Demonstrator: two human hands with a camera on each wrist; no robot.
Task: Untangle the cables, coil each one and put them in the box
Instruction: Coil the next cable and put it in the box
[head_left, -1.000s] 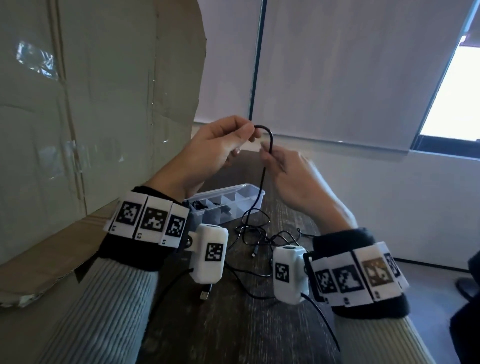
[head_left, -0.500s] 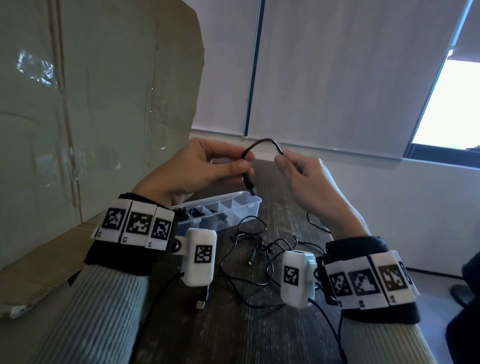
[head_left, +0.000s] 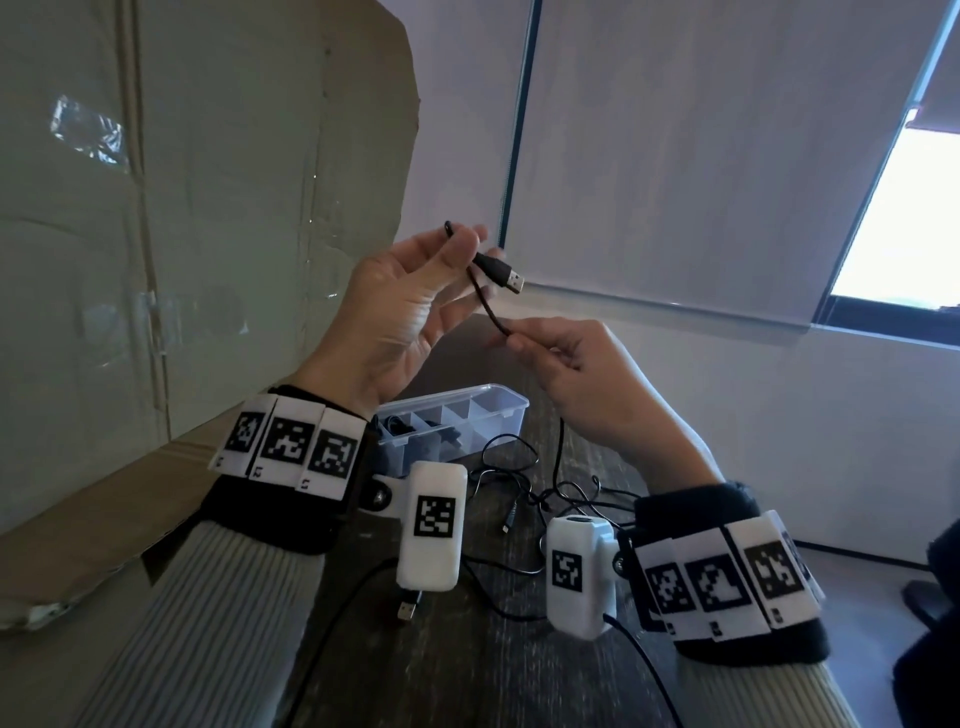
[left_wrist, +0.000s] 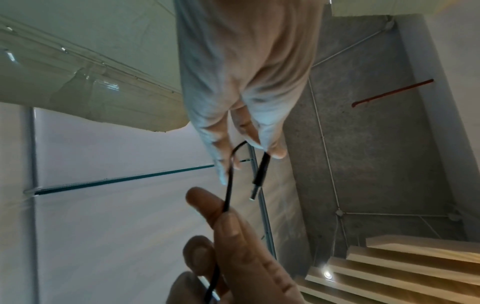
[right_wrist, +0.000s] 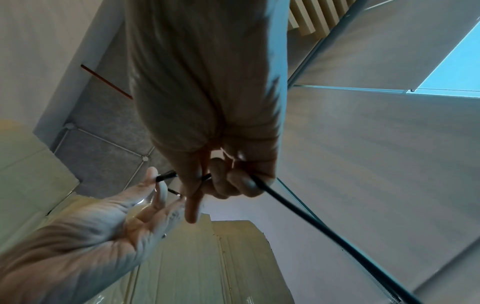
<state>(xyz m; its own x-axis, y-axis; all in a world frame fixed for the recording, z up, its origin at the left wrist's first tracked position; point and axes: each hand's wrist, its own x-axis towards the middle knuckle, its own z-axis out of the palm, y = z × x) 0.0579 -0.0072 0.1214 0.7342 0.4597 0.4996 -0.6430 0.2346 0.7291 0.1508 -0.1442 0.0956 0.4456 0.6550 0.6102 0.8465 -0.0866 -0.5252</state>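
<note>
My left hand (head_left: 462, 244) is raised with its palm towards me and pinches a black cable (head_left: 485, 304) just behind its USB plug (head_left: 508, 276), which sticks out to the right. The cable bends over the fingertips and runs down to my right hand (head_left: 514, 338), which pinches it a short way below. In the left wrist view the plug (left_wrist: 259, 176) hangs from the left hand (left_wrist: 246, 144). The right wrist view shows the right hand (right_wrist: 207, 181) curled round the cable (right_wrist: 285, 209). A clear compartment box (head_left: 506, 410) stands open on the table, with dark items in its left cells.
A tangle of thin black cables (head_left: 519, 483) lies on the dark wooden table (head_left: 467, 675) in front of the box, with a loose USB plug (head_left: 408, 610) near my left wrist. A large cardboard sheet (head_left: 182, 234) stands at the left. A white wall is behind.
Both hands have risen. The left hand has turned palm towards me and the plug now points right. The right hand now pinches the cable just below the left hand.
</note>
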